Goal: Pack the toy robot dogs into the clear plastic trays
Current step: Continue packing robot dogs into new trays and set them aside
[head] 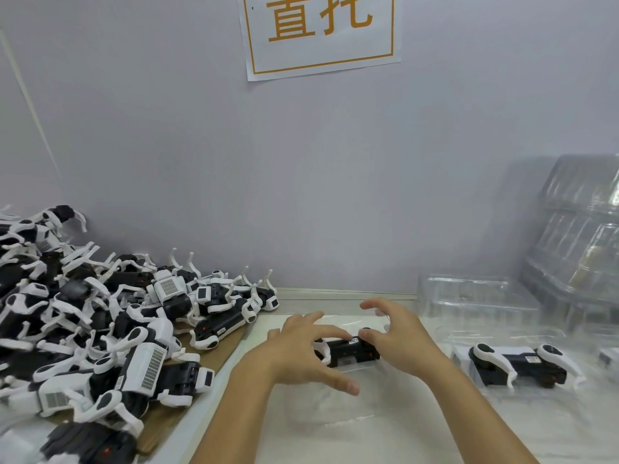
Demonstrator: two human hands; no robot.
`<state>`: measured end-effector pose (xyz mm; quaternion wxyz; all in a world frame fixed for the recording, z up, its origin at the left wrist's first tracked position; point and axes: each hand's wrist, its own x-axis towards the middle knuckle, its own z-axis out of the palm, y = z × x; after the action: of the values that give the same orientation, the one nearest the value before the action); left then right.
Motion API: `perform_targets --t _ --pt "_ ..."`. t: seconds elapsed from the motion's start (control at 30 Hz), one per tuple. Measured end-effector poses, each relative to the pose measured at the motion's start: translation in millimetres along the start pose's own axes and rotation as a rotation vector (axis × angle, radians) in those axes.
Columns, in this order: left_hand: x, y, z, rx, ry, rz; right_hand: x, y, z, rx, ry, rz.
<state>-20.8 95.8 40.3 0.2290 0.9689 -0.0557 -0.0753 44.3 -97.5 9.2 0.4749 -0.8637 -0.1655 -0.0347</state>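
A black and white toy robot dog (348,353) lies in a clear plastic tray (335,406) on the table in front of me. My left hand (308,349) rests over its left end with fingers spread and fairly straight, fingertips touching the dog's top. My right hand (395,336) hovers over its right end, fingers loosely arched, thumb touching the dog. A second dog (522,363) sits packed in another clear tray (469,366) to the right. A big pile of loose dogs (100,323) covers the left side.
Empty clear trays (475,303) are stacked at the back right, with a taller leaning stack (579,236) against the wall. The dog pile lies on brown cardboard (201,373). A paper sign (318,31) hangs on the grey wall.
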Motion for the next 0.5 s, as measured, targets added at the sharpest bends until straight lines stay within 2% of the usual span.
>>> perform_targets --t 0.17,0.33,0.5 --pt "10 13 14 0.161 0.051 0.008 1 1 1 -0.011 -0.019 0.014" --pt "14 12 20 0.207 0.183 0.070 1 1 0 -0.002 -0.020 0.010" --pt "15 11 21 0.145 0.146 0.059 0 0 -1 0.018 -0.020 0.008"
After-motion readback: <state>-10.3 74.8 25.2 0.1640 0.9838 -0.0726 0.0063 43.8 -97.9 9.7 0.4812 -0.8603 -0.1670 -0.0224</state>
